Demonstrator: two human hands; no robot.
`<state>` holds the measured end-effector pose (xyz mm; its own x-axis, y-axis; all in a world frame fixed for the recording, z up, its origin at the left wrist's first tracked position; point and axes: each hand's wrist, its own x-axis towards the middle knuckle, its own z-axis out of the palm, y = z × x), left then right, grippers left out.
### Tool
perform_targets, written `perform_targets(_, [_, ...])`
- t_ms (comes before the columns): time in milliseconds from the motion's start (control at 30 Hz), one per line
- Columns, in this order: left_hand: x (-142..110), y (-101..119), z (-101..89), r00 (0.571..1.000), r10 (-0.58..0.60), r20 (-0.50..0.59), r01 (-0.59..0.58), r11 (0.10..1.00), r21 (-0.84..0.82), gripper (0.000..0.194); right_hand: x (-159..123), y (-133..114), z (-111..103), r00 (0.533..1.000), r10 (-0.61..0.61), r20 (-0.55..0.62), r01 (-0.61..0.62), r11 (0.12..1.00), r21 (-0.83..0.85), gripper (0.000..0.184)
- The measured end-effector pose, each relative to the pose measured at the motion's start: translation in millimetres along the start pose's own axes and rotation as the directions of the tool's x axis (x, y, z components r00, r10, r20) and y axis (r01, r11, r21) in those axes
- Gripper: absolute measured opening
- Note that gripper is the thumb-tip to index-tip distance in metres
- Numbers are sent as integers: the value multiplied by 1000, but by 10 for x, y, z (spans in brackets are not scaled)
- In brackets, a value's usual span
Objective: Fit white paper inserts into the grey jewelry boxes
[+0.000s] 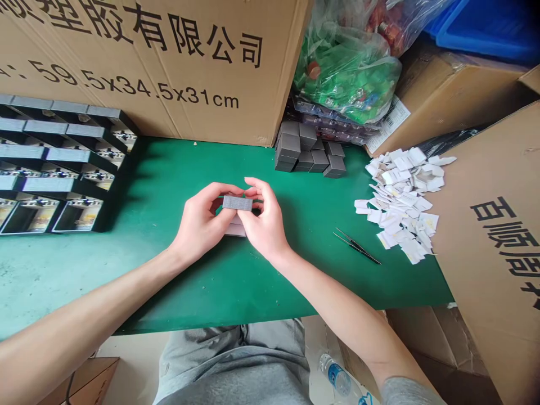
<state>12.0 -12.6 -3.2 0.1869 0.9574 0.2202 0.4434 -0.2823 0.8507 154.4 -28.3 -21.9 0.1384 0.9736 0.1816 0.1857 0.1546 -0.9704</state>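
Note:
Between my two hands, over the middle of the green table, is a small grey box (237, 203). My left hand (201, 219) grips its left end with thumb and fingers. On the other end, the thumb and curled fingers of my right hand (266, 222) close round the box. A pale pinkish block or box (235, 228) shows just below, partly hidden by my hands; I cannot tell whether they touch it. To the right of my right hand lies a pair of dark tweezers (358, 246).
Stacked grey boxes (310, 149) stand at the back, near a heap of small white pieces (405, 197). Dark open cases (54, 169) fill the left side. A large carton (169, 73) walls the back; another carton (493, 236) borders the right. Bagged green parts (346, 73) sit behind.

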Motion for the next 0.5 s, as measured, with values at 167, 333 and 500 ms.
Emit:
perform_targets(167, [26,2,14,998,12,-65,-16,997,-71,30,29,27,15,995,53,85,-62,993,97,34])
perform_targets(333, [23,-16,42,999,-47,20,50,989,-141,51,34,-3,-9,999,34,37,-39,986,160,32])
perform_targets(500, [8,12,20,993,-88,74,89,996,-9,49,13,-19,-23,1000,-5,27,1,986,168,32])
